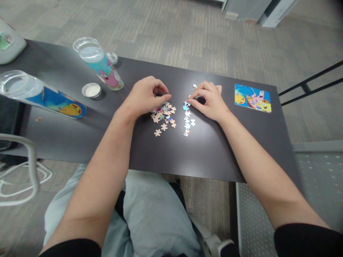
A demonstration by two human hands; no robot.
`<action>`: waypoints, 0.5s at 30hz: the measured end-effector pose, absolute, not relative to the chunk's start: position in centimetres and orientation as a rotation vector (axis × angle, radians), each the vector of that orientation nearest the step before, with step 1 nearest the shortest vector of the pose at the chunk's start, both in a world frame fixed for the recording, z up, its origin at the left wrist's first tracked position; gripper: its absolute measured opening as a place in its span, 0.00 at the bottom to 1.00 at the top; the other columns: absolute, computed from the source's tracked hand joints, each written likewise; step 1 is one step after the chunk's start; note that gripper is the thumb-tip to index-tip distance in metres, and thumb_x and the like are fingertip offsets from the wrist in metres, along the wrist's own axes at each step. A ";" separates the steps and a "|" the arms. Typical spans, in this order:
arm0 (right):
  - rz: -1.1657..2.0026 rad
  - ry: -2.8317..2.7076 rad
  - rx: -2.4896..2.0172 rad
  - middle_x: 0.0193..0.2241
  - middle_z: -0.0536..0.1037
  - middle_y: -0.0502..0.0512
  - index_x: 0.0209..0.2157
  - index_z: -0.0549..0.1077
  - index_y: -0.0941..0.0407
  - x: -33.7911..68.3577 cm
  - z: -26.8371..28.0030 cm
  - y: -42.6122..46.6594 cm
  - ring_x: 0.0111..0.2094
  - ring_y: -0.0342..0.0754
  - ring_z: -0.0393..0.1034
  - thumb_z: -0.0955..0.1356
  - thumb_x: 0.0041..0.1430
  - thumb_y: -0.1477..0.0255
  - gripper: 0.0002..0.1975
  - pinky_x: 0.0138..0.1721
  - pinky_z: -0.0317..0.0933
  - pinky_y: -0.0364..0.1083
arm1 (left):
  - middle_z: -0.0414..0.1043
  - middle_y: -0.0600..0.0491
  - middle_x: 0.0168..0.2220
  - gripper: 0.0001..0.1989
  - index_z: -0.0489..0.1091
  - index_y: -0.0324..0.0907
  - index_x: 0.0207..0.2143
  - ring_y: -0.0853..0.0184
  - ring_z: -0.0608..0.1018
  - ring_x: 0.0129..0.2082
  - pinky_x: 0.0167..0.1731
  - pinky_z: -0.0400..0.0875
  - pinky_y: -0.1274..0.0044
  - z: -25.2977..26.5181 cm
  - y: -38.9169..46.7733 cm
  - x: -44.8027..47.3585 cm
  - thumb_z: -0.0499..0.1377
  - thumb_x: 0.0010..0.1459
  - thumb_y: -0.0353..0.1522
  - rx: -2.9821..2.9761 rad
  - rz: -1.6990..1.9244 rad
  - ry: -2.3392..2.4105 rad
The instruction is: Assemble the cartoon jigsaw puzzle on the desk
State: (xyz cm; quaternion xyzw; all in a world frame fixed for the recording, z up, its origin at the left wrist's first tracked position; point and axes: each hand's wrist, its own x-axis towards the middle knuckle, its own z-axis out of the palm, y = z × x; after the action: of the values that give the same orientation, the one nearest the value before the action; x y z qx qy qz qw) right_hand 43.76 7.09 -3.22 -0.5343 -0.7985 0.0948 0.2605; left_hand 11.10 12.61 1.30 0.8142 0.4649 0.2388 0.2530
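Observation:
My left hand point(150, 94) is over a loose pile of jigsaw puzzle pieces point(160, 116), fingers curled in and thumb tip close to the index finger. Whatever lies between those fingertips is hidden. To its right, my right hand point(210, 100) pinches a small puzzle piece point(188, 101) between thumb and fingers, at the top of a narrow column of pieces point(187, 119). One piece point(193, 122) lies just right of that column, and another piece point(194, 86) sits beyond my right hand. A colourful cartoon picture card point(253, 98) lies flat farther right.
Two clear tubes with cartoon prints, a pink-and-teal one point(107, 69) and a blue one point(57, 101), are on the dark table point(160, 153) at left. Round lids point(92, 90) lie nearby. A pale container point(10, 43) stands at the far left; a white cable point(32, 171) hangs below it.

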 end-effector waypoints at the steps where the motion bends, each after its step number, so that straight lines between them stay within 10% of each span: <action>1: 0.252 -2.161 -1.452 0.58 0.88 0.63 0.49 0.89 0.47 43.7 -3.2 7.1 0.65 0.75 0.81 0.76 0.85 0.51 0.15 0.75 0.63 0.79 | 0.85 0.48 0.48 0.11 0.90 0.52 0.45 0.52 0.83 0.48 0.61 0.80 0.53 1.4 12.6 11.0 0.75 0.65 0.45 2.226 0.620 1.253; 8: 0.268 -2.202 -1.455 0.60 0.87 0.63 0.54 0.90 0.46 43.6 -2.7 6.7 0.64 0.74 0.80 0.77 0.84 0.50 0.15 0.76 0.61 0.77 | 0.84 0.45 0.61 0.19 0.91 0.51 0.47 0.39 0.81 0.70 0.82 0.63 0.39 2.6 12.1 10.6 0.76 0.63 0.52 2.299 0.371 1.245; 15: 0.347 -2.309 -1.325 0.64 0.88 0.68 0.60 0.91 0.45 43.5 -1.7 6.2 0.68 0.81 0.80 0.75 0.82 0.34 0.31 0.74 0.63 0.81 | 0.89 0.47 0.56 0.20 0.91 0.53 0.43 0.40 0.82 0.67 0.81 0.63 0.39 2.5 12.5 10.2 0.78 0.60 0.56 2.290 0.361 1.202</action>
State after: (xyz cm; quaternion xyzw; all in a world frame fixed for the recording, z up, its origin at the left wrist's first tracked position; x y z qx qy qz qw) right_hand 43.52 6.18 -1.67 -0.4808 -0.8377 0.1259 0.2263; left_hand 10.25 12.48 2.51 0.8462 0.4444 0.1334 0.2621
